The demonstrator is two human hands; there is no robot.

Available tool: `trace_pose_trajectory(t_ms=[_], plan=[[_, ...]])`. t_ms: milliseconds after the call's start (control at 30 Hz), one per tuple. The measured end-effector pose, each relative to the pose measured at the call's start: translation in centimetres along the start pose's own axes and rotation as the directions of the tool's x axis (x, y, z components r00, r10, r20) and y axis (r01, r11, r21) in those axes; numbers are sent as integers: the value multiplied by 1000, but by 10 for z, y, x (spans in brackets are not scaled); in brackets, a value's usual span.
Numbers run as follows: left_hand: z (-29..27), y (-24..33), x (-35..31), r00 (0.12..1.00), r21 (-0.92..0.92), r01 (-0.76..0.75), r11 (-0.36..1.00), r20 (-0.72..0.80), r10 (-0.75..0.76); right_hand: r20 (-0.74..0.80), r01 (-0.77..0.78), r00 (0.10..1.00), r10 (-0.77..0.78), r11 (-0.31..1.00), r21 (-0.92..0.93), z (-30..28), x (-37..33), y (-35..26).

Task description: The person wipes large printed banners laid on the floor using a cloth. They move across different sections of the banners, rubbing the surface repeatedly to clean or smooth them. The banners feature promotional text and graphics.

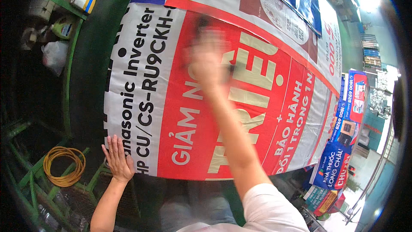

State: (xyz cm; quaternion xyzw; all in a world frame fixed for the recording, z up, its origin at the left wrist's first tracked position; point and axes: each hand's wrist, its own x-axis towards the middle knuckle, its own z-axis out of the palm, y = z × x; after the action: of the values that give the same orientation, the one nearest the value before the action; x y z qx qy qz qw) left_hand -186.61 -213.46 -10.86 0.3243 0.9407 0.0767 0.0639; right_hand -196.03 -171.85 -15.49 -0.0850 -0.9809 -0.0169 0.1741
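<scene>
A large printed banner sheet in white and red, with big black and pale lettering, lies spread in front of me. My left hand rests flat on its near left corner, fingers stretched out and holding nothing. Over the red middle, my right hand reaches far forward, smeared by motion. Dark parts of a tool show beyond and beside that hand, which appears closed on it. Blur hides the tool's kind and the fingers.
More printed sheets, among them a dark blue one, lie at the far side. A coiled yellow hose or cable hangs on a green metal frame at left. Blue and red printed banners stand at right. A white plastic bag sits at far left.
</scene>
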Motion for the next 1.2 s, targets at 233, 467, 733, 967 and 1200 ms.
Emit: trace_pose_trajectory(t_ms=[233,467,733,967,1200], plan=[[0,1,2,999,69,-24,997,-25,26,135,190,956,-260,900,392,-16,-26,-23],[1,3,5,998,57,-27,998,-57,30,-261,-803,594,761,578,-146,-92,-241,362],[11,-5,0,997,80,-23,997,-72,28,71,-190,982,176,903,384,-84,-89,-107],[9,-5,2,994,129,-60,990,-85,71,31,-153,988,150,947,284,-78,-214,36],[12,-2,3,988,107,-62,992,-132,76,1,-811,285,958,242,-533,-166,-399,276]])
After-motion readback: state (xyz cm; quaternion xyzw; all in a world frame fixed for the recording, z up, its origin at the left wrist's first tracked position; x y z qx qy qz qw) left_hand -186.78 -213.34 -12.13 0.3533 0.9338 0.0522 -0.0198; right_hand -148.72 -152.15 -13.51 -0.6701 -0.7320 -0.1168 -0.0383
